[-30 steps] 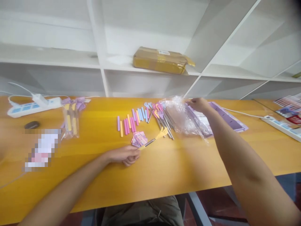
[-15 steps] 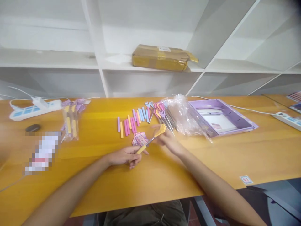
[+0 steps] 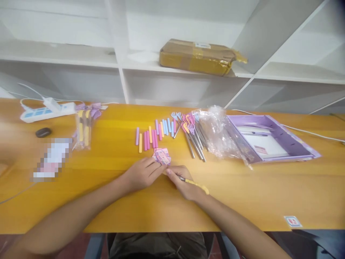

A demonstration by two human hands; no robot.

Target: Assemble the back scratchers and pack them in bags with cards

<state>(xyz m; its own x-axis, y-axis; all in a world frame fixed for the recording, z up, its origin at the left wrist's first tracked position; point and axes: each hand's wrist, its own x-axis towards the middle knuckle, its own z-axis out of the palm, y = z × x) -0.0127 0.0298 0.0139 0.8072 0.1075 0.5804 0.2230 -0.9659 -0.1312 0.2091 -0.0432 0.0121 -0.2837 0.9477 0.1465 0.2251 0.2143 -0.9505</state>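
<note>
My right hand (image 3: 184,184) is closed around a small yellow hand-shaped scratcher (image 3: 198,186) with a metal stem, its yellow end sticking out to the right. My left hand (image 3: 141,173) lies just to its left, fingers stretched towards a small stack of pink-purple cards (image 3: 161,156) and touching its near edge. Behind the cards lies a row of pastel sleeves (image 3: 153,133) in purple, yellow, pink and blue. Several more scratchers (image 3: 192,133) with metal stems lie fanned to the right of that row.
A crumpled clear plastic bag (image 3: 219,135) lies beside an open purple box (image 3: 291,145). At the left are a packed clear bag of scratchers (image 3: 83,129), a power strip (image 3: 47,112) and a dark oval object (image 3: 43,132). White shelves behind hold a taped brown parcel (image 3: 196,57).
My right hand came back from the plastic bag and took the yellow scratcher from my left hand. My left hand let go and reached to the cards. The view shifted left.
</note>
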